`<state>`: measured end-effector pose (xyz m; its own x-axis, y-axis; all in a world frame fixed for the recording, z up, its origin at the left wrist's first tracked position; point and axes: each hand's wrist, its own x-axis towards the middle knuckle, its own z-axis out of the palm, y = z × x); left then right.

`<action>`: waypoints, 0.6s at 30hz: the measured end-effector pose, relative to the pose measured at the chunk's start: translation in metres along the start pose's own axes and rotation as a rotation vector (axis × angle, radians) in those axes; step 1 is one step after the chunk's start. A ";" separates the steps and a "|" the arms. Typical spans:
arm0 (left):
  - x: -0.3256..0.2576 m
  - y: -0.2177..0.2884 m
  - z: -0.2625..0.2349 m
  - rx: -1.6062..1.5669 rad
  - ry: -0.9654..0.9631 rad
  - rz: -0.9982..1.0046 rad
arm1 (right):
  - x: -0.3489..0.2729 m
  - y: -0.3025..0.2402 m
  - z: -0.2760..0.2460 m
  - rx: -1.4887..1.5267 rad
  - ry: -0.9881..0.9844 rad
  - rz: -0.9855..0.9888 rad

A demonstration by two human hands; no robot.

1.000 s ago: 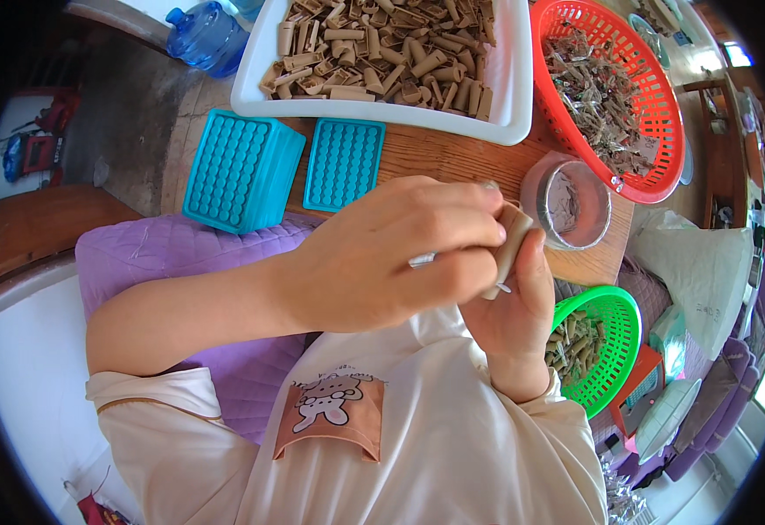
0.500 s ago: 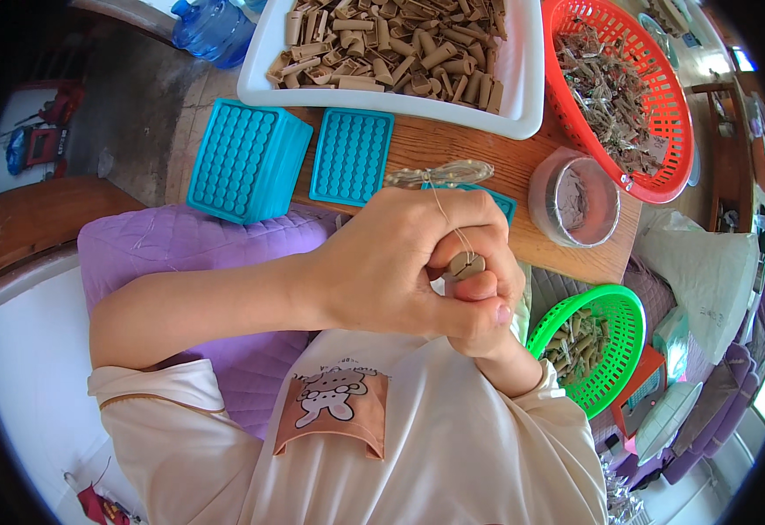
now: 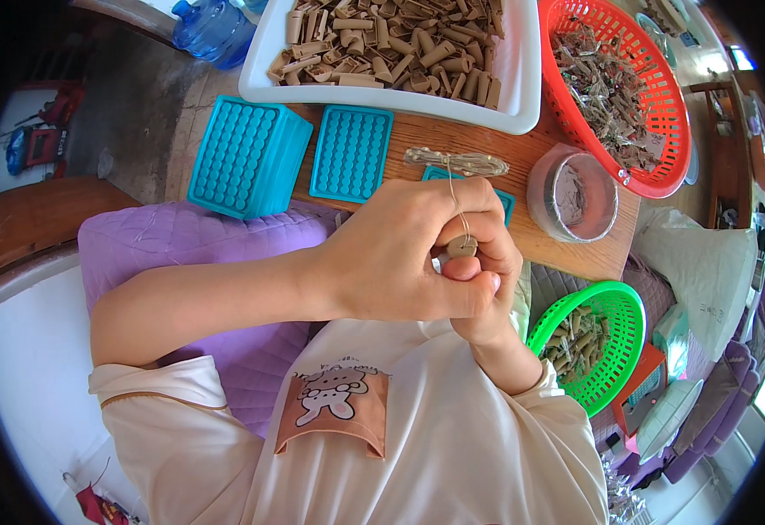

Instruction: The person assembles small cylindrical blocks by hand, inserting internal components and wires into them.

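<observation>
My left hand (image 3: 391, 254) and my right hand (image 3: 498, 328) are clasped together in front of my chest, fingers closed. Between them, the round end of a small tan cork-like plug (image 3: 462, 246) shows; the rest of it is hidden by my fingers. Two thin wires rise from a slit in this end. They run past my left knuckles to a looped bundle of fine beaded wire (image 3: 457, 163), like string lights, beyond my hands. A turquoise tray (image 3: 503, 203) lies partly hidden beneath the bundle and my left hand.
On the wooden table (image 3: 575, 255) stand stacked turquoise trays (image 3: 241, 157), a single tray (image 3: 352, 153), a white bin (image 3: 256, 74) of tan half-tubes, a red basket (image 3: 676, 131) of wire bundles and a clear tub (image 3: 610, 214). A green basket (image 3: 632, 337) sits at my right.
Both hands have shifted slightly up, still clasped around the plug. The wire bundle has moved a little right and away from me, showing more of the tray below it.
</observation>
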<state>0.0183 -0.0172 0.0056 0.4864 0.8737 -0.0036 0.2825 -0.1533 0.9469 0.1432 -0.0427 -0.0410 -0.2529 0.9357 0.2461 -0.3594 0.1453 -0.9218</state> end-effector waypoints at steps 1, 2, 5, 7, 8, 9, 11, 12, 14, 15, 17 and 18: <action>0.000 0.001 0.000 0.009 -0.013 0.004 | -0.001 0.000 0.000 -0.016 0.010 -0.007; 0.001 0.003 -0.002 0.010 -0.014 0.008 | -0.001 0.001 0.001 -0.018 0.012 -0.010; 0.004 0.008 -0.005 0.004 -0.130 -0.121 | -0.001 -0.002 0.001 0.096 0.105 0.073; 0.002 0.007 -0.007 -0.041 -0.225 -0.251 | 0.000 -0.014 -0.009 0.196 0.071 0.359; -0.001 0.003 -0.006 -0.041 -0.225 -0.250 | -0.003 -0.018 -0.021 0.196 0.071 0.358; -0.006 -0.001 -0.006 0.087 -0.301 -0.230 | -0.007 -0.027 -0.038 -0.166 -0.079 0.362; -0.010 -0.002 -0.009 0.206 -0.493 -0.250 | -0.023 -0.046 -0.069 -0.743 -0.115 0.433; -0.012 -0.001 -0.012 0.204 -0.492 -0.243 | -0.035 -0.055 -0.082 -0.953 -0.008 0.503; -0.014 -0.001 -0.012 0.247 -0.662 -0.282 | -0.060 -0.074 -0.118 -1.463 -0.078 0.659; -0.014 -0.001 -0.012 0.244 -0.664 -0.279 | -0.065 -0.086 -0.126 -1.637 -0.195 0.941; -0.014 0.001 -0.012 0.300 -0.774 -0.330 | -0.074 -0.103 -0.138 -1.794 -0.317 1.231; -0.015 0.000 -0.012 0.300 -0.768 -0.331 | -0.078 -0.108 -0.145 -1.799 -0.229 1.152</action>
<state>0.0012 -0.0251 0.0099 0.7311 0.3602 -0.5794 0.6597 -0.1567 0.7350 0.3318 -0.0845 -0.0042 0.1964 0.7830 -0.5902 0.9781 -0.1143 0.1740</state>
